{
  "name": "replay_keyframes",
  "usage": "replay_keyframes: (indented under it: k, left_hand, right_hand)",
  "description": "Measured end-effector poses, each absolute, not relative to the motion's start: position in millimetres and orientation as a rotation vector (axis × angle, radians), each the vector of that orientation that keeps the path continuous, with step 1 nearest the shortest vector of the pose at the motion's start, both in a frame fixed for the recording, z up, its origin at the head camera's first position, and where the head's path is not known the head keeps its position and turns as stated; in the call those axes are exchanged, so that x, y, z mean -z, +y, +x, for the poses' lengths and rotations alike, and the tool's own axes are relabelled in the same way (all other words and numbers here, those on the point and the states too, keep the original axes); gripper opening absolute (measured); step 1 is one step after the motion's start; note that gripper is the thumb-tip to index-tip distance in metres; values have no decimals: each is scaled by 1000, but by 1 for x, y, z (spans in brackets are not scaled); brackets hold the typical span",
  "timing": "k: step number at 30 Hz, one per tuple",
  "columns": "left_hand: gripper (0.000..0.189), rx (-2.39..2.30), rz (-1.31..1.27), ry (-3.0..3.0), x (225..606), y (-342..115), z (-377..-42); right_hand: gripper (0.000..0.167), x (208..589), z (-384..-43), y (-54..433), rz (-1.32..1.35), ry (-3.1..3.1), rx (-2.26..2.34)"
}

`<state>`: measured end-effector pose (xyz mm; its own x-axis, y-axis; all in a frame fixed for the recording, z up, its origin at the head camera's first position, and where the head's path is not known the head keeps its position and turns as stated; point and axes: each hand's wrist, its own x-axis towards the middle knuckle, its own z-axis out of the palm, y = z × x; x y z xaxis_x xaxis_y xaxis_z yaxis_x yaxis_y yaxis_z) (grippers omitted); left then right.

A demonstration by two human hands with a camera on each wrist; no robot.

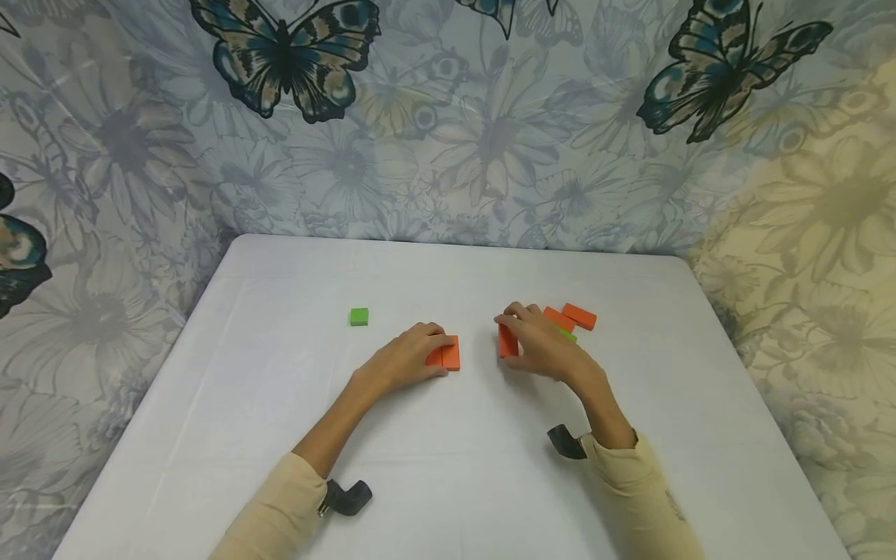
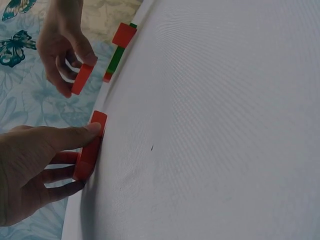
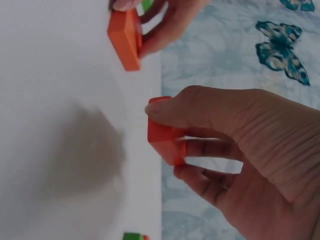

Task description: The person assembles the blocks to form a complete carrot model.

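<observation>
My left hand [image 1: 408, 356] grips two orange blocks [image 1: 451, 354] placed side by side, low at the table surface. In the left wrist view the thumb lies along one side of these blocks [image 2: 90, 157] and the fingers are on the other. To the right, my right hand [image 1: 549, 346] pinches a single orange block [image 1: 507, 342] between thumb and fingertips. That block [image 3: 162, 135] is held above the table, and a broad shadow falls on the white surface beside it. A gap separates the two hands' blocks.
A small green block [image 1: 359, 316] lies alone at the back left of the white table [image 1: 294, 280]. Beyond my right hand are two orange blocks, one farther out [image 1: 579, 316], with a green block [image 1: 565, 334] partly hidden by the hand.
</observation>
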<state>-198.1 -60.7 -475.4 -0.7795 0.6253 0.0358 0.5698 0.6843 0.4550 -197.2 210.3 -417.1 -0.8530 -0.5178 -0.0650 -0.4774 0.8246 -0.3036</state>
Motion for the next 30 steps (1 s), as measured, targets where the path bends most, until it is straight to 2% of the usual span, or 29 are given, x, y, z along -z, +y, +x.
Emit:
replay_keyframes:
  k: [30]
  left_hand:
    - [65, -781, 981, 2750, 475, -62, -196]
  right_hand:
    - [58, 451, -213, 163, -909, 2674, 486]
